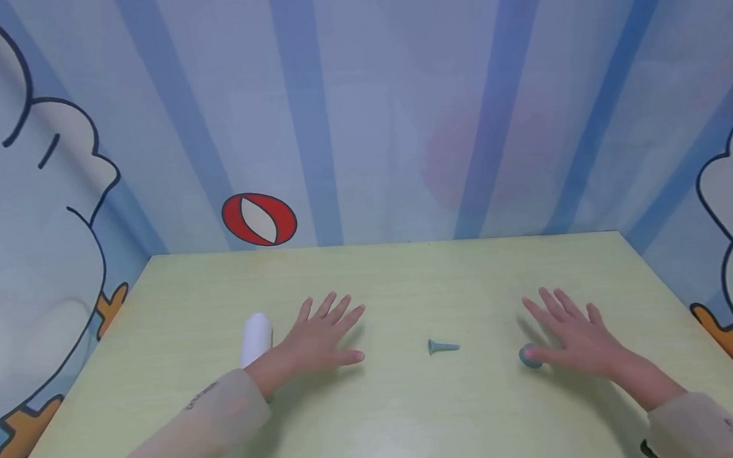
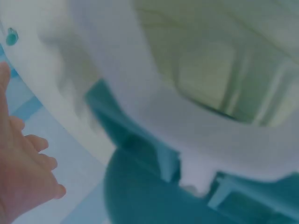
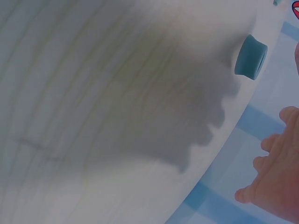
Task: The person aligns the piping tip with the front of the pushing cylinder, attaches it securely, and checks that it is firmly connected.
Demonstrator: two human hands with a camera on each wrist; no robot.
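Note:
My left hand is held over the table with its fingers spread and nothing in its grasp. Beside its wrist lies a white rounded cylinder, partly hidden by the forearm. Close up in the left wrist view, this object shows a white frame, a see-through part and a teal base. Also spread and holding nothing, my right hand overlaps a small blue-grey round piece with its thumb. That piece looks like a short teal cylinder with a rim in the right wrist view.
Between the hands, a small teal piece with a flared end and thin stem lies on its side. The pale wood-grain table meets a blue striped backdrop at its far edge. Cartoon-printed panels stand at both sides.

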